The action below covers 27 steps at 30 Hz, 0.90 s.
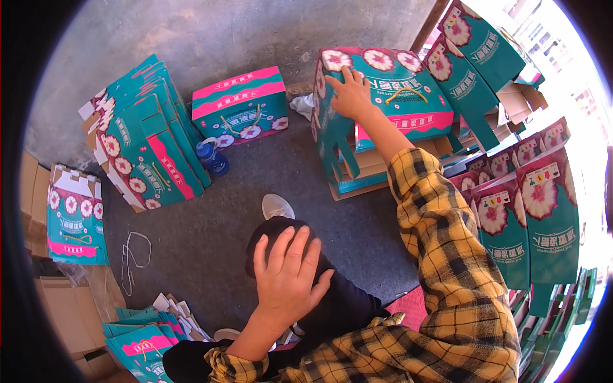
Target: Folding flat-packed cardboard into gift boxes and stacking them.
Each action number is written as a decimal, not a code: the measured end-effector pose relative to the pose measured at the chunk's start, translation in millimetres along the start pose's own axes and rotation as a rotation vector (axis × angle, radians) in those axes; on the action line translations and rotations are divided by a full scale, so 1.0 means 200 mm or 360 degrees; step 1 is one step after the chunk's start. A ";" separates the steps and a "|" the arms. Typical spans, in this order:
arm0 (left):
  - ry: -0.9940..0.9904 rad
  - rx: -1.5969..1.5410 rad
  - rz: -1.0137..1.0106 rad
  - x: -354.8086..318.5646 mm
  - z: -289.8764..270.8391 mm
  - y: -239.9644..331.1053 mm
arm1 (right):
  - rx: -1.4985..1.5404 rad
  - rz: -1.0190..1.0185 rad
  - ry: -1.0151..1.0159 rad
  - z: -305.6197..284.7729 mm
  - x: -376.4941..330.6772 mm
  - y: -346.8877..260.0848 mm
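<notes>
My right hand [351, 94] reaches out to a teal and pink flat carton [399, 80] with a yellow cord handle. Its spread fingers lie on the printed face near the left corner, and they do not wrap round anything I can see. More folded cartons [364, 183] show beneath that one, their brown flaps sticking out. My left hand [285, 274] rests on my knee in black trousers, fingers apart and holding nothing. Both arms wear yellow and black checked sleeves.
Against the grey wall stand a made-up carton [239, 102] and a leaning stack of flat cartons [153, 150], with a blue bottle [212, 157] between. More cartons [543, 210] stand at the right. A white cord [132, 262] lies on the dark floor [191, 242].
</notes>
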State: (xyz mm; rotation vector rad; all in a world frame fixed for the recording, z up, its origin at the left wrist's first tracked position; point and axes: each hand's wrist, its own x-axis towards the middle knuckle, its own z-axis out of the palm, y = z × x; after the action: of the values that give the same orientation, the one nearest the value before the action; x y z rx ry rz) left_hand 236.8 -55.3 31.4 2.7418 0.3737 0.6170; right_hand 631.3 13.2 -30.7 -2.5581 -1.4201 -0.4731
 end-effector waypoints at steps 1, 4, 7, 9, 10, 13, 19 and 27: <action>0.0025 -0.0015 0.0024 0.00 0.01 0.00 | -0.0003 0.0037 0.0081 0.00 -0.01 0.00; 0.0041 0.0000 -0.0010 -0.03 0.01 -0.03 | 0.0452 -0.0372 0.0203 -0.21 -0.21 -0.44; 0.0092 -0.0011 0.0051 -0.01 0.05 -0.02 | 0.1933 -0.0746 0.0154 -0.47 -0.63 -0.81; 0.0075 -0.0003 0.0022 -0.12 0.06 -0.06 | 0.2342 -0.1246 -0.0649 -0.56 -0.85 -0.92; 0.0051 -0.0036 0.0034 -0.15 0.04 -0.08 | 0.2229 -0.1227 -0.0701 -0.58 -0.90 -0.91; 0.0092 0.0038 -0.0007 -0.16 0.07 -0.07 | 0.1830 -0.1006 0.0031 -0.63 -1.03 -0.92; 0.0304 -0.0150 0.0022 -0.15 0.06 -0.11 | 0.2270 -0.0695 -0.0207 -0.51 -1.04 -0.89; 0.0286 0.0009 -0.0018 -0.15 0.04 -0.10 | 0.2390 0.1418 -0.0279 0.24 -1.01 -0.47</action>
State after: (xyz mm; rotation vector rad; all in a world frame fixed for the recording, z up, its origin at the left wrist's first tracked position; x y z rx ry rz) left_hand 210.8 -47.2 6.4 2.6953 0.4317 0.8637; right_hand 460.8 -82.7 -147.3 -1.5682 -0.1838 0.7120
